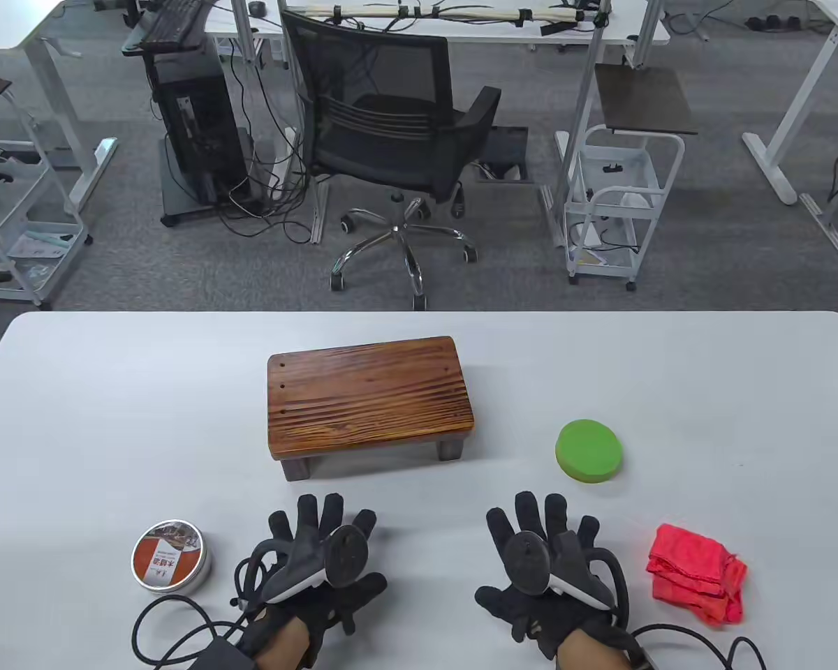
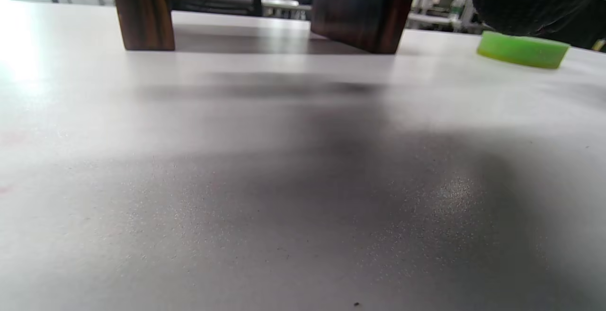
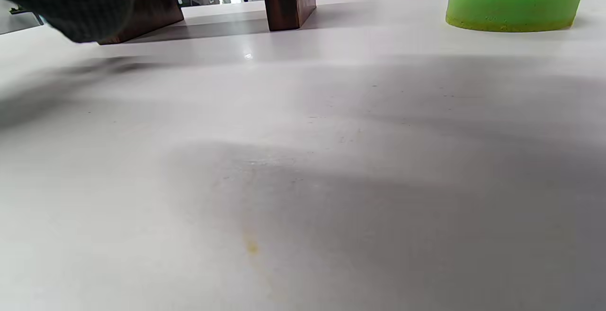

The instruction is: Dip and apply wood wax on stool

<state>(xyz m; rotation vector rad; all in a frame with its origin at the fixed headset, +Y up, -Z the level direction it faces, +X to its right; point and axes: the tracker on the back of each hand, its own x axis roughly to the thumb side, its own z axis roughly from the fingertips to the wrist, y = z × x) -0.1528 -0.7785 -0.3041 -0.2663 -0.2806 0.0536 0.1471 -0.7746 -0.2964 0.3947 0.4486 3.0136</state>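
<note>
Left hand: black-gloved left hand [image 1: 321,565] lies flat on the white table [image 1: 112,419], fingers spread, gripping nothing; lower centre-left.
Right hand: black-gloved right hand [image 1: 548,569] lies flat, fingers spread, gripping nothing; lower centre-right.
Wax: round metal wax tin [image 1: 171,556], lid on, just left of left hand.
Cloth: crumpled red cloth [image 1: 698,572], lower right.
Applicator: round green sponge pad [image 1: 589,451], above right hand.
Stool: brown striped wooden stool [image 1: 369,401], frame centre, upright.
</note>
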